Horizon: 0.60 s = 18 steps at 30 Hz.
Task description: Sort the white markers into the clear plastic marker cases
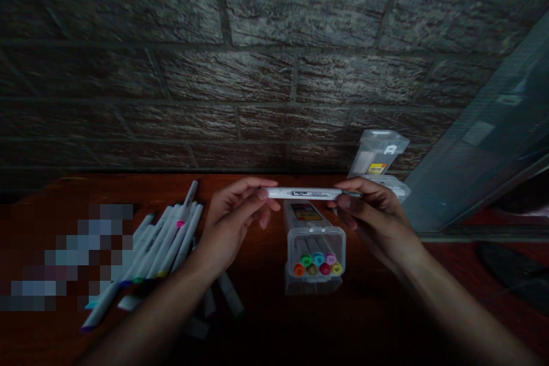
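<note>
A white marker with dark print along its barrel lies level between my two hands. My left hand pinches its left end between thumb and fingers. At the other end, my right hand is closed on the tip, which looks dark and is partly covered by the fingers. Below the marker sits a clear plastic case, holding several white markers whose coloured ends face me. Loose white markers lie in a pile to the left, some hidden behind my left forearm.
A second clear case with a yellow label stands at the back right, near the brick wall. The brown wooden table carries everything. To the right rises a bluish-grey panel. A blurred-out patch covers the far left.
</note>
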Available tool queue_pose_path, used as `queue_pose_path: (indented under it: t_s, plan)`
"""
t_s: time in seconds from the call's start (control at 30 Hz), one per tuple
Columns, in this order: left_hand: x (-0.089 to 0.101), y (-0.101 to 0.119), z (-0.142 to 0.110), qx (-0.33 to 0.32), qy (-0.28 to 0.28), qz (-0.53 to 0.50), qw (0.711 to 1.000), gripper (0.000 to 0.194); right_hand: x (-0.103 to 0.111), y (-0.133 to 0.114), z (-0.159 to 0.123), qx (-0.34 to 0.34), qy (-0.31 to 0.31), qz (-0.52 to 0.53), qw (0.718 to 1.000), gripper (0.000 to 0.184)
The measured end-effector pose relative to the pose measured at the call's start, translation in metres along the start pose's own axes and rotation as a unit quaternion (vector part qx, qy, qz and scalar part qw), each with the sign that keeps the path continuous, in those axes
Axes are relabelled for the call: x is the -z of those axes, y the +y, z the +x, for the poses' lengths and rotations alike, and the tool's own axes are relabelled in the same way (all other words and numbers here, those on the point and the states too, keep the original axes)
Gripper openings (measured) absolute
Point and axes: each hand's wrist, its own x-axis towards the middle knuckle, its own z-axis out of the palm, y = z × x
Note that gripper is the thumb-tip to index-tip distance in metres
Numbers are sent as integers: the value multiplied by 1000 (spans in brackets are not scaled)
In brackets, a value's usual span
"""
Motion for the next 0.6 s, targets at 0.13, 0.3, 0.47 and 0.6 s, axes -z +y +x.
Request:
queue_pose_path:
  t_s: [0.13,0.3,0.47,0.6]
  plan:
    - [-1,0,0,-4,-6,3,1000,13,1,1,1,0,5,-1,1000,17]
    - [-1,1,0,-6,-10,2,1000,13,2,1,1,6,7,-5,1000,18]
    - [0,0,0,-13,-11,9,1000,11,1,1,1,8,13,-9,1000,19]
    - [2,-1,0,-17,-14,13,1000,11,2,3,1,9,13,-16,1000,20]
